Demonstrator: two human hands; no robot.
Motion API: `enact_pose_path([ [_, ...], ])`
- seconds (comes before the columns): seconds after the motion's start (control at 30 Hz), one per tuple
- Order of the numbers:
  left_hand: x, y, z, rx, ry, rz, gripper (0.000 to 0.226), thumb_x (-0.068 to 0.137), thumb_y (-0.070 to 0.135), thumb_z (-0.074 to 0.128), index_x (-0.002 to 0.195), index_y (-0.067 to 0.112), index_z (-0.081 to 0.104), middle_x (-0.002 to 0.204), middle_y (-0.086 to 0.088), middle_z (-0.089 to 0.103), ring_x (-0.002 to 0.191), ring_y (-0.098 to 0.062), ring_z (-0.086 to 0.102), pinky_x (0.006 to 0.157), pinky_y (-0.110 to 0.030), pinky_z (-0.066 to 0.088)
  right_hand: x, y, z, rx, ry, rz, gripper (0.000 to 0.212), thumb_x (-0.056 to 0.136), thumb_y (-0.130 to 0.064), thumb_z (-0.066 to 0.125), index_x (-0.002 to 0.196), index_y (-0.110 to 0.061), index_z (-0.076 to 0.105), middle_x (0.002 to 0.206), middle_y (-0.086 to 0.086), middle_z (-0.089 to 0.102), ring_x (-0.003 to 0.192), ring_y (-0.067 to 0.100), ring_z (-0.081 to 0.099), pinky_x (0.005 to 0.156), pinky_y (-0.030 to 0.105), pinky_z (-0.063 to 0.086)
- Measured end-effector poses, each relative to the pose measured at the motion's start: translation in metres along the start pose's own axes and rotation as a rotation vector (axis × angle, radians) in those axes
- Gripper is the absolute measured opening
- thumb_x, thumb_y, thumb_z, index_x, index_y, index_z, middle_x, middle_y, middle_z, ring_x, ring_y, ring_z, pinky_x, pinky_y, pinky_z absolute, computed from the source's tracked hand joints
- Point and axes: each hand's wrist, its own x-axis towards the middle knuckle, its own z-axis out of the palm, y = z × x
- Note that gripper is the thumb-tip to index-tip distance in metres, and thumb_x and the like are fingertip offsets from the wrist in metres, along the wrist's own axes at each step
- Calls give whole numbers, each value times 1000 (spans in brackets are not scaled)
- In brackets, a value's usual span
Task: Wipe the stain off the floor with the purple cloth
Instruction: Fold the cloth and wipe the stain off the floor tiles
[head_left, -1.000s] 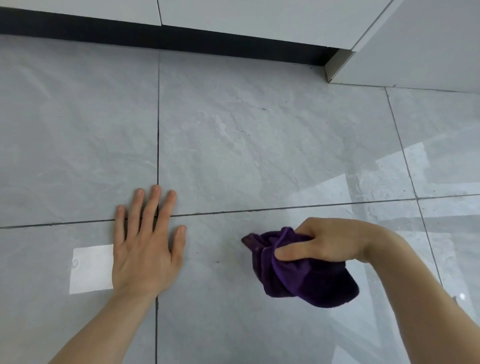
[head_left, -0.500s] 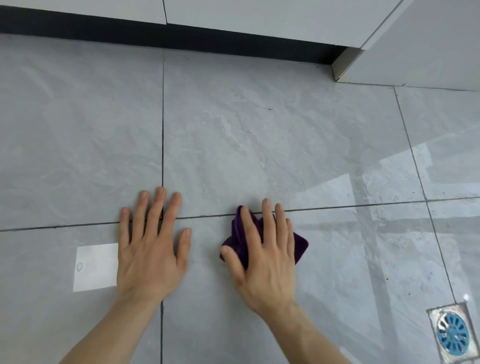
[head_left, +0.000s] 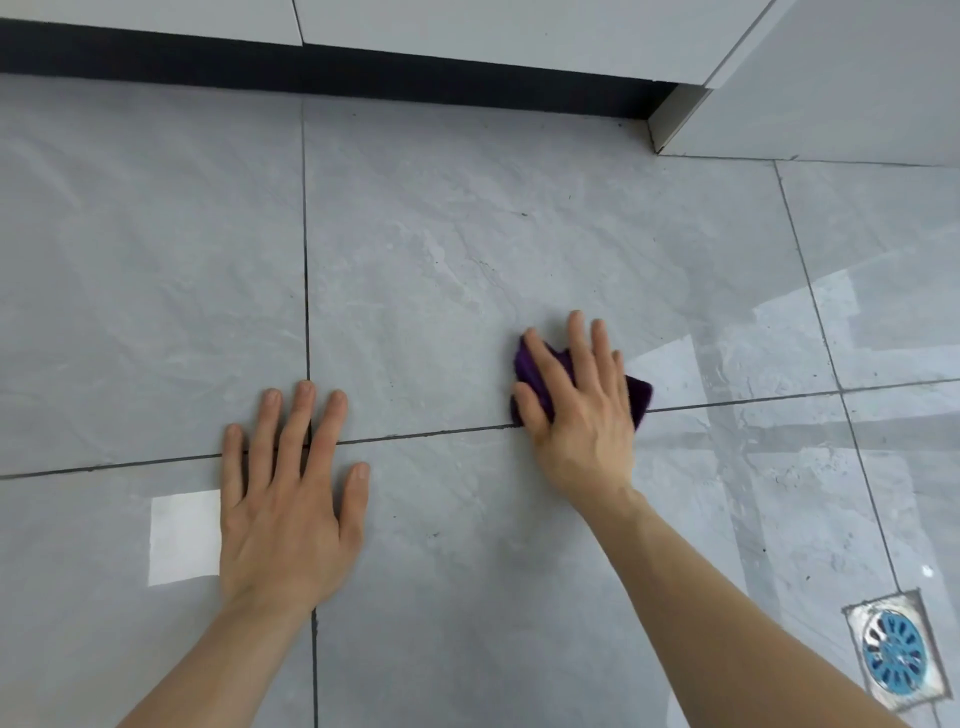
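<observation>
The purple cloth (head_left: 540, 371) lies bunched on the floor (head_left: 441, 270), pressed flat beneath the right hand (head_left: 576, 410) with fingers spread rather than clenched, while left of the cloth the left hand (head_left: 288, 499) rests flat, grasping nothing; wiping appears underway, no distinct stain visible, completion undeterminable.

Even, soft daylight fills the view, with pale window glare across the glossy floor (head_left: 519, 249) at right and a bright patch at left, faint shadows, mild blur on the right hand (head_left: 576, 405), and wide-angle bending at the edges.
</observation>
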Motion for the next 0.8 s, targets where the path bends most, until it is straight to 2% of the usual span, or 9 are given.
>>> enact_pose_path([
  [0.13,2,1,0,7,-13,0,68,102,48,32,165,23,23,174,-5,21,163,-27,9,131,-56,9,-44,16,-3,-28,44,275,52,105,-48,42,154,-32,43,171,10,23,159,36,15,126,57,19],
  [0.27,1,1,1,16,-1,3,68,102,47,32,165,23,22,174,-5,22,163,-28,10,130,-57,10,-91,-10,3,5,103,382,53,103,-43,46,152,-25,47,168,16,29,156,41,20,121,61,26],
  [0.33,1,0,2,25,1,2,68,102,48,31,165,24,22,174,-6,21,163,-28,9,130,-57,10,-98,-45,12,30,96,316,52,102,-42,49,150,-23,51,167,17,30,156,41,23,123,60,25],
  [0.43,2,-1,4,35,11,4,68,102,49,30,165,24,21,174,-6,21,163,-26,8,130,-56,10,-110,-108,28,99,10,49,51,104,-46,48,151,-27,49,169,12,27,159,35,17,128,52,16],
  [0.5,1,-2,5,49,12,10,67,103,49,27,165,25,20,174,-5,21,164,-26,8,130,-56,11,-119,-131,34,123,-35,-38,50,105,-47,46,152,-30,46,170,9,26,160,32,13,128,52,17],
  [0.67,2,-5,6,43,18,18,69,101,50,30,165,27,19,174,-4,21,163,-26,9,131,-55,9,-121,-106,27,76,-52,-195,49,105,-48,47,151,-34,47,167,8,34,159,30,21,126,51,25],
  [0.8,1,-4,4,30,15,14,69,101,49,33,165,26,21,175,-4,21,163,-25,8,131,-54,8,-117,-90,27,110,-63,-280,45,105,-45,48,149,-34,50,167,7,33,159,29,21,127,50,23],
])
